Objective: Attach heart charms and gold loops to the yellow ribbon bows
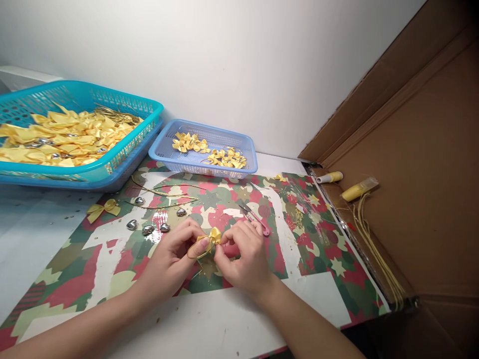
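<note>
– White wall behind, cardboard panel to the right, star-patterned sheet over much of the desk. Fingers?

– Centre, low over the sheet. On the left hand, thumb and forefinger are clamped on the yellow bow. On the right hand, thumb and forefinger pinch its right edge. Exact contact partly hidden.

– Lie of the bow?

– Long axis appears crosswise, hand to hand, right end slightly higher in view. One puffed loop points up and away from the wearer. Gold cord curves out leftward by the left thumb.

– Best handling, working cord and ribbon together?

– My judgement: grip light but steady near the middle, so the satin doesn't crease or twist. Small, even pulls from the right; keep the cord's curve clear of the thumb.

– Outward from there?

– Pink-handled snips just beyond the right hand. Silver hearts past the left, loose cords behind them, a spare bow farther left. Beyond: small blue basket with bows, larger teal basket heaped with more. Far right, two tubes and a cord bundle by the cardboard.
</note>
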`<move>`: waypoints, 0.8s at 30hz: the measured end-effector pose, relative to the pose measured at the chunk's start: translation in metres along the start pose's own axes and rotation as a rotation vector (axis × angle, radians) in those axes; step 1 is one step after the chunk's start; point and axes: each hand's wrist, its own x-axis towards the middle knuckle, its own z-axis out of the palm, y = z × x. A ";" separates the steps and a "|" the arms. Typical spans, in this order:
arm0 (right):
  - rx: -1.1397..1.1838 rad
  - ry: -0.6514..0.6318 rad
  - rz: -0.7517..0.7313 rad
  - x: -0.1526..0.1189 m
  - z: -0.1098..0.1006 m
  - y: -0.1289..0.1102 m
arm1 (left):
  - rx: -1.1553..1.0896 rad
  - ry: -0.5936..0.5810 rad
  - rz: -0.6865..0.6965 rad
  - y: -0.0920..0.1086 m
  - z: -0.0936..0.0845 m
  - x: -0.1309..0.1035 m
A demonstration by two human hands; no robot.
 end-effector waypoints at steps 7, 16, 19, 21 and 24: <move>0.008 0.105 0.198 0.000 0.006 -0.007 | 0.024 0.002 0.014 0.000 0.003 0.001; 0.168 0.038 0.132 -0.009 0.013 -0.012 | -0.040 0.047 -0.068 0.001 0.000 0.002; 0.191 0.009 0.145 -0.009 0.014 -0.012 | -0.065 0.043 -0.087 0.000 0.000 0.001; 0.211 -0.014 0.142 -0.009 0.013 -0.012 | -0.084 0.043 -0.106 -0.002 0.000 0.001; 0.265 -0.106 0.137 -0.009 0.009 -0.012 | -0.126 0.056 -0.145 -0.004 -0.001 0.001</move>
